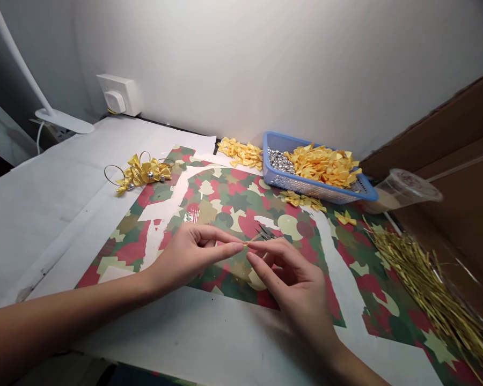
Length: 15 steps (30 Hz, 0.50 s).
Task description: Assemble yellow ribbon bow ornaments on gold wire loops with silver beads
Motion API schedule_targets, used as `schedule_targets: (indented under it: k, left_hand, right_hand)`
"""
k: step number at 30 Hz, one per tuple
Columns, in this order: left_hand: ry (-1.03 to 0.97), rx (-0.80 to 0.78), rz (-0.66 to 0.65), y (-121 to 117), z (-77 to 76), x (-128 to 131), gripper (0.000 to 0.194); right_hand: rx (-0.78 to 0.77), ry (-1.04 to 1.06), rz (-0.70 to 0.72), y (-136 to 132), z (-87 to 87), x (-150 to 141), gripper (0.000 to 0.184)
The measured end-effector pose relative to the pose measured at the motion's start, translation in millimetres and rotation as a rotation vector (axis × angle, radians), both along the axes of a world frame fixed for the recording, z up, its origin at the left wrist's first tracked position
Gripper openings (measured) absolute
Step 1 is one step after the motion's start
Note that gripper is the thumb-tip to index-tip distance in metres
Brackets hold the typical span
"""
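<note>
**Fingertips meet over a tiny yellow piece**

The left hand (193,258) pinches a tiny yellow piece (246,244) between thumb and forefinger, out at its fingertips. The forefinger of the right hand (293,287) touches the same piece, its thumb curled just below; whether this hand grips too, I cannot tell. Both hands hover over a sheet of red-and-green patterned paper (225,203) lying on the tabletop (44,225). Just beyond the right fingers sits a small dark spiky bit (265,232), too small to name.

Farther ahead of the hands, a blue plastic basket (268,163) holds yellow ribbon bows (322,166) and silver beads (280,161). More bows (241,153) lie in a heap just left of it. Ahead of the left hand rests a gold ribbon bundle with wire loops (143,174). To the right of the right hand lies a spray of gold tinsel strands (422,284), with a clear plastic cup (406,190) on its side beyond.
</note>
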<state>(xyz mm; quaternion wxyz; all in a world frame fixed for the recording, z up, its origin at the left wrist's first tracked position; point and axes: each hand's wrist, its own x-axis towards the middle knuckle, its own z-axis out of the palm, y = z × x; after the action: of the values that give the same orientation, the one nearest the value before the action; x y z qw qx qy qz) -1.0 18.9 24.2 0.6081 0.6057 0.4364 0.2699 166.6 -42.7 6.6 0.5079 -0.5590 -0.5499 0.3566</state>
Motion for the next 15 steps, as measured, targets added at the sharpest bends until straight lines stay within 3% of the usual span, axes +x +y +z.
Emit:
schedule_targets:
  k: [15]
  left_hand:
    - [0.033, -0.030, -0.022, -5.8, 1.2, 3.2, 0.023]
  right_hand:
    - [0.011, -0.059, -0.022, 0.5, -1.1, -0.3, 0.011]
